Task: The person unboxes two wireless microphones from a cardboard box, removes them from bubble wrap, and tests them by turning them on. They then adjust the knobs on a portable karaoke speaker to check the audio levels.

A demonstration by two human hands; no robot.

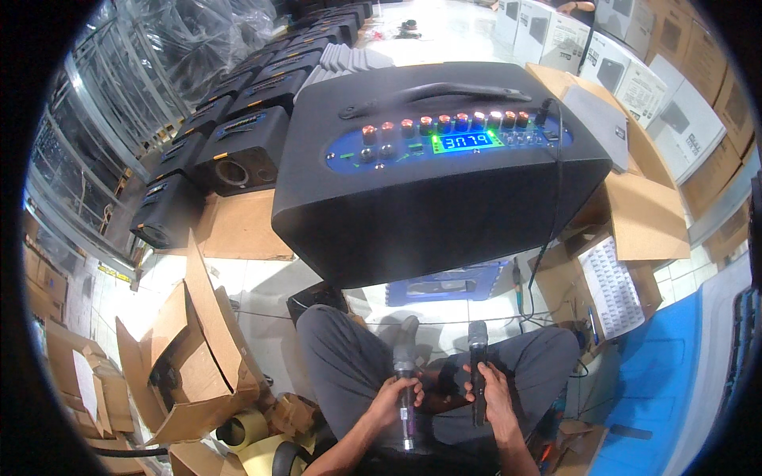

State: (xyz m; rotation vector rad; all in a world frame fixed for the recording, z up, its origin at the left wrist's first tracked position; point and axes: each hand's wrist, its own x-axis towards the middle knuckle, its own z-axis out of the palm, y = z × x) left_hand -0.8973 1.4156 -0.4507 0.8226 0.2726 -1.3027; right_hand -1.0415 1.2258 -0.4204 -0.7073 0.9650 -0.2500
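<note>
My left hand (pixel 386 403) is wrapped round a microphone (pixel 403 366) with a grey head, its lower end pointing toward me. In my right hand (pixel 497 390) is a second microphone (pixel 477 336), dark and upright, a short way to the right of the first. Both are held over my lap, apart from each other. Beyond my knees stands a large black speaker (pixel 429 214) with a carry handle (pixel 448 91) on top. Its blue control panel (pixel 425 147) has a row of lit knobs and a glowing display. A black cable (pixel 559 182) hangs from the panel's right end.
Under the speaker is a blue stool (pixel 448 284). Open cardboard boxes (pixel 186 349) and tape rolls (pixel 246 428) lie at left. Several black speakers (pixel 238 151) line the far left. White cartons (pixel 571 47) stand far right; a blue panel (pixel 643 389) is near right.
</note>
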